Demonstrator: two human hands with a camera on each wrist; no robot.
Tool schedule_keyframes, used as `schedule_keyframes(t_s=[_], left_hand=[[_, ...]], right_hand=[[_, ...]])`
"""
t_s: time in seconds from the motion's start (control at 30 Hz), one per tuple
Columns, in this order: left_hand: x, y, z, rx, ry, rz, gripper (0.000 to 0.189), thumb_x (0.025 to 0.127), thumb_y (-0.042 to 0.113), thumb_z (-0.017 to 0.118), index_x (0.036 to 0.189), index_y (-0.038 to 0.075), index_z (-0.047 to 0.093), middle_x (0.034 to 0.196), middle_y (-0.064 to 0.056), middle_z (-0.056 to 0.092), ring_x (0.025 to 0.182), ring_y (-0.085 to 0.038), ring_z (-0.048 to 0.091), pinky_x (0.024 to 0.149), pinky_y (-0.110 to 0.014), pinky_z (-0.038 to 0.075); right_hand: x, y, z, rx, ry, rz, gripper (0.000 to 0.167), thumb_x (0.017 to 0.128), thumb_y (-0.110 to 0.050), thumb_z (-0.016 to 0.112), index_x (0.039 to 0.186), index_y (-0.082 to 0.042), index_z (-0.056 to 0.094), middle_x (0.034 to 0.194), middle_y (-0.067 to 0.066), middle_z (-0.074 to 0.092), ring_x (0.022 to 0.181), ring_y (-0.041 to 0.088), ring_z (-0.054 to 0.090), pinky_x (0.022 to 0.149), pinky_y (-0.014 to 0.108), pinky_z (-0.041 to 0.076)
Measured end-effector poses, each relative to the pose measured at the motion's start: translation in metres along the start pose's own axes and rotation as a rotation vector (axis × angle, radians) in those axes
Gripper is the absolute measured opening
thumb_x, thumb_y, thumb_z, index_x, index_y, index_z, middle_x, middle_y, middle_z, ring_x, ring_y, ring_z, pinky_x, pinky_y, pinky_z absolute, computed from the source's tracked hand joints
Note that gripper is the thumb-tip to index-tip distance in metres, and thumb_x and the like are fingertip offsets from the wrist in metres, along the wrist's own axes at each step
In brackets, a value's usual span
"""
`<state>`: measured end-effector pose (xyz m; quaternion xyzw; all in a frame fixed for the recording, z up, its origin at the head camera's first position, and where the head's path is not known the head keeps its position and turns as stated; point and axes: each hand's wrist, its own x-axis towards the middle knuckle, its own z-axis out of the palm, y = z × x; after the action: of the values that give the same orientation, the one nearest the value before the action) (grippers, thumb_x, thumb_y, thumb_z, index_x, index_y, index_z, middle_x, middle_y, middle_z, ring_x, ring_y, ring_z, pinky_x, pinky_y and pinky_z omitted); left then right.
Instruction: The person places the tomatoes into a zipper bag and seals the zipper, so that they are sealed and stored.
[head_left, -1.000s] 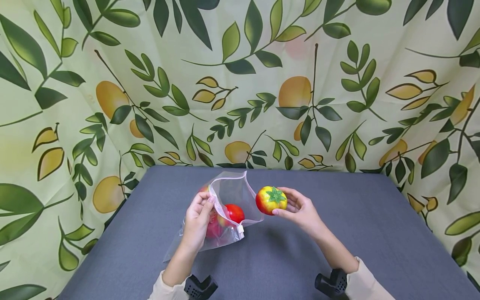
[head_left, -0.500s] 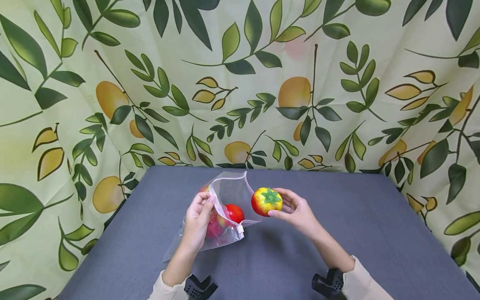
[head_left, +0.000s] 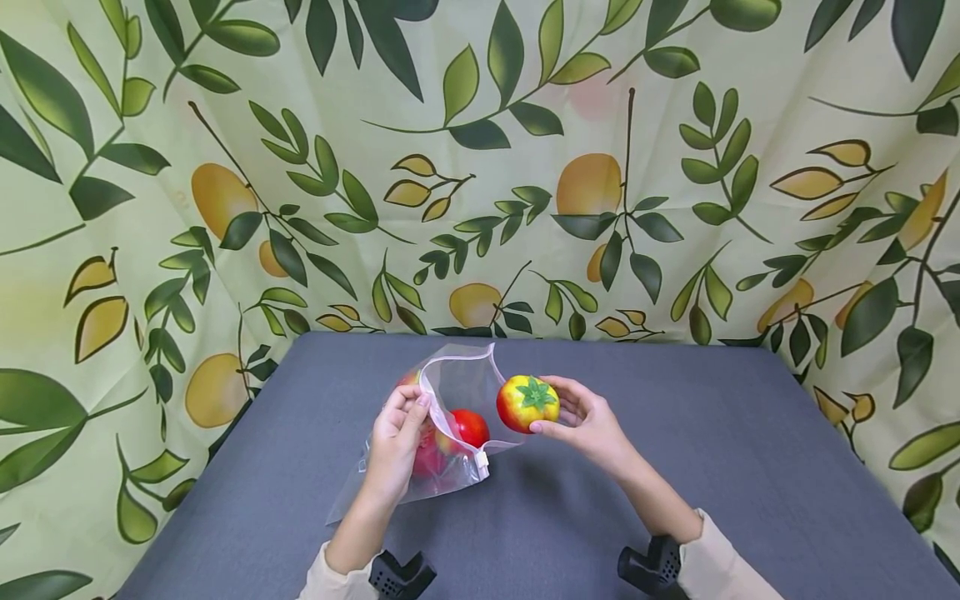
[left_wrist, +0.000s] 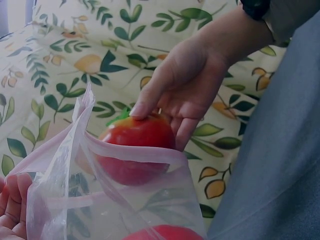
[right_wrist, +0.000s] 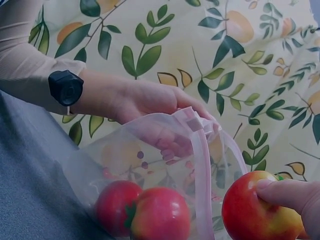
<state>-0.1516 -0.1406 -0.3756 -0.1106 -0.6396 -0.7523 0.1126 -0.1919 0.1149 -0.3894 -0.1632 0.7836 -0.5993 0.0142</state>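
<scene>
My left hand (head_left: 396, 437) pinches the pink-edged rim of a clear zip bag (head_left: 457, 477), its mouth spread wide toward the right. Inside lies a red tomato (head_left: 471, 427); in the right wrist view another red-and-yellow one (right_wrist: 162, 215) shows through the plastic beside a red fruit (right_wrist: 116, 205). Between thumb and fingers my right hand (head_left: 592, 423) holds a red-and-yellow tomato (head_left: 528, 403) with a green star-shaped top. That tomato is at the bag's mouth; in the left wrist view its lower part (left_wrist: 132, 172) shows behind the bag's rim.
A white slider (head_left: 482, 461) sits at the lower corner of the bag's opening. The table (head_left: 675, 433) is covered in blue-grey cloth. A leaf-and-fruit patterned curtain (head_left: 510, 250) hangs behind and at both sides of it.
My right hand has shifted left with the tomato, bringing it right up to the bag's opening. The left hand and the bag have stayed nearly still.
</scene>
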Motion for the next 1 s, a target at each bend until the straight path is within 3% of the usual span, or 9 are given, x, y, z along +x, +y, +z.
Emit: schedule_keyframes(t_s=[0.53, 0.83, 1.0], left_hand=[[0.000, 0.001, 0.001, 0.009, 0.016, -0.021, 0.004, 0.099, 0.008, 0.047, 0.103, 0.010, 0.048, 0.077, 0.012, 0.055, 0.068, 0.001, 0.054, 0.066, -0.011, 0.050], [0.000, 0.002, 0.001, 0.021, 0.014, -0.024, 0.004, 0.099, 0.008, 0.047, 0.104, 0.008, 0.047, 0.078, 0.012, 0.055, 0.070, 0.001, 0.056, 0.071, -0.011, 0.052], [0.000, 0.001, 0.001, 0.018, 0.011, -0.024, 0.005, 0.099, 0.008, 0.047, 0.104, 0.008, 0.047, 0.079, 0.012, 0.055, 0.071, 0.001, 0.056, 0.073, -0.011, 0.053]], right_hand=[[0.005, -0.002, 0.005, 0.011, -0.004, -0.026, 0.062, 0.078, -0.011, 0.078, 0.134, -0.005, 0.050, 0.134, 0.019, 0.057, 0.118, 0.030, 0.059, 0.096, 0.022, 0.053], [0.008, -0.005, 0.009, -0.015, 0.003, -0.036, 0.063, 0.078, -0.011, 0.078, 0.134, -0.005, 0.050, 0.132, 0.019, 0.058, 0.117, 0.028, 0.059, 0.096, 0.022, 0.053], [0.009, -0.006, 0.011, -0.018, 0.003, -0.055, 0.062, 0.078, -0.011, 0.078, 0.133, -0.003, 0.050, 0.132, 0.020, 0.058, 0.117, 0.032, 0.059, 0.097, 0.029, 0.053]])
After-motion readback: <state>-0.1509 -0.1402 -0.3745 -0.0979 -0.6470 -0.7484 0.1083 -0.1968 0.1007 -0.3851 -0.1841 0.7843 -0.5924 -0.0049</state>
